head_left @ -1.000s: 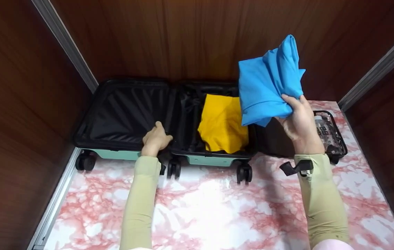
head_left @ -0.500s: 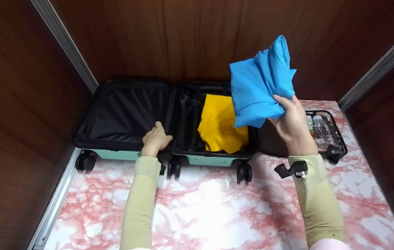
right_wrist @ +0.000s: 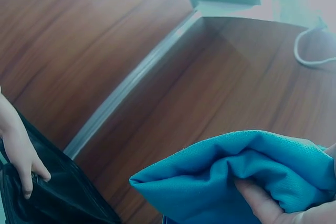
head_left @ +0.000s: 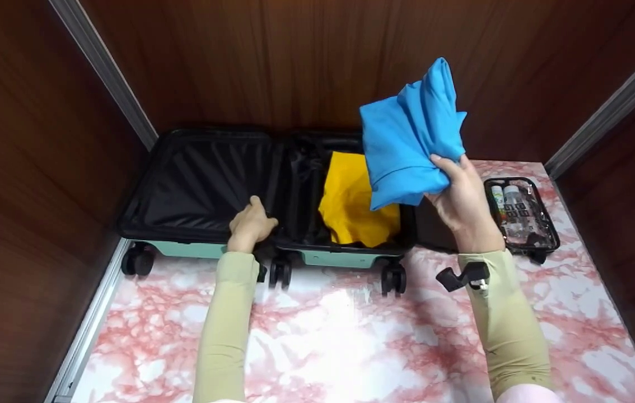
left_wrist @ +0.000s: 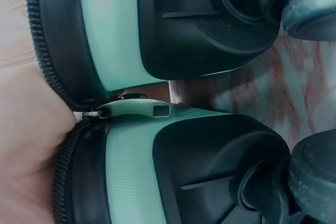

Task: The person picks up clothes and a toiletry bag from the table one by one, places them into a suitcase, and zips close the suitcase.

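Observation:
An open suitcase with a black lining and mint-green shell (head_left: 328, 258) lies flat against the back wall. Its left half (head_left: 200, 184) has a black lining panel over it; folded yellow cloth (head_left: 351, 212) lies in the right half. My left hand (head_left: 253, 224) rests on the inner edge of the left half, by the zipper (left_wrist: 58, 182) where both halves meet. Raised above the right half, a folded blue garment (head_left: 407, 145) is pinched in my right hand (head_left: 463, 204), thumb (right_wrist: 257, 200) on its near side. It hides part of the yellow cloth.
A smaller black case with a clear pouch (head_left: 522, 215) holding bottles lies open to the right, its left side partly behind my right hand. Wooden panels (head_left: 317, 67) enclose the back and sides. Black wheels (head_left: 393, 278) stick out toward me over the marbled floor (head_left: 328, 347).
My right hand has moved left with the blue garment, now farther over the yellow cloth. More of the clear pouch shows. The left hand has stayed in place.

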Available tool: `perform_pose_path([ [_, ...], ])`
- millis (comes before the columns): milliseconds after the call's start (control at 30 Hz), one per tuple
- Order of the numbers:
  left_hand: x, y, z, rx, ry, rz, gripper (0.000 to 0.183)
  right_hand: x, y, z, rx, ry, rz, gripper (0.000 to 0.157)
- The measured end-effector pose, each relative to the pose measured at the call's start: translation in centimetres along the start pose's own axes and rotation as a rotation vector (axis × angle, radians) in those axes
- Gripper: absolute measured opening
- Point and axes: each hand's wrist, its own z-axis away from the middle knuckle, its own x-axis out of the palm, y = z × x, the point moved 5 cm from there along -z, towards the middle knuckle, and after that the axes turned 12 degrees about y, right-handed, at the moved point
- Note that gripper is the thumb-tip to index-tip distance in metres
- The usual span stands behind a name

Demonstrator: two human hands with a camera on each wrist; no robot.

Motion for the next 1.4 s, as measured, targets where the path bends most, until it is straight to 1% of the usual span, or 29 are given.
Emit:
perform_pose_path([
  [167, 0.0, -0.1, -0.1, -0.011, -0.014, -0.008, 0.082, 0.4, 0.1, 0.5, 0.007, -0.010, 0.034, 0.067],
  [433, 0.0, 0.0, 0.0, -0.012, -0.010, 0.000, 0.082, 1.0, 0.4, 1.0, 0.004, -0.007, 0.049, 0.059],
  [700, 0.0, 0.0, 0.1, -0.008, -0.003, 0.012, 0.083, 0.9, 1.0, 1.1, 0.021, -0.012, 0.086, 0.065],
  [933, 0.0, 0.0, 0.2, -0.001, -0.003, 0.015, 0.082, 0.5, 2.1, 0.5, 0.040, 0.008, 0.102, 0.059],
  [1100, 0.0, 0.0, 0.2, 0.001, -0.004, 0.020, 0.082, -0.1, 3.2, -0.2, 0.087, 0.032, 0.153, 0.069],
  [1200, 0.1, 0.0, 0.2, -0.001, -0.011, 0.020, 0.082, -0.6, 4.0, -0.7, 0.114, 0.034, 0.173, 0.072],
  [1400, 0.1, 0.0, 0.2, -0.003, -0.013, 0.025, 0.083, -1.6, 5.9, -2.0, 0.145, 0.065, 0.177, 0.065],
])
